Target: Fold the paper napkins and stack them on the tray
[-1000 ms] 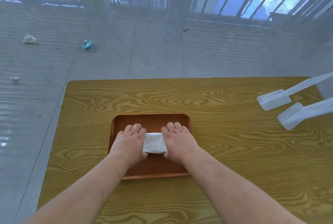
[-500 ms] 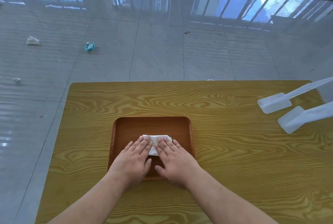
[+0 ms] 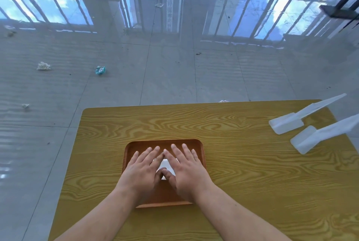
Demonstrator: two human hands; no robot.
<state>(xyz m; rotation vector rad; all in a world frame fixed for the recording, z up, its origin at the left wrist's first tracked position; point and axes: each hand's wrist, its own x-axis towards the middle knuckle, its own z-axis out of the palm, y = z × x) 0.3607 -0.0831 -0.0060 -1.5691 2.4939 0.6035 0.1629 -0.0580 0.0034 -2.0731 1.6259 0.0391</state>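
Head view, lower centre: left hand (image 3: pixel 142 171) and right hand (image 3: pixel 186 169), spread flat, press napkins (image 3: pixel 164 164) into tray (image 3: pixel 201 150), likely flattening folds.

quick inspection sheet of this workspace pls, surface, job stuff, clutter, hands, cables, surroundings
surface: wooden table, grain pattern, no spills seen
job's things: brown tray near the front middle; white folded napkins in it, mostly hidden under the hands
clutter: two white plastic stands at the table's right edge
hands: left hand and right hand flat, fingers spread, on top of the napkins
cables: nothing seen
surroundings: glossy tiled floor reflecting barred windows; crumpled scraps on it, a white one and a teal one
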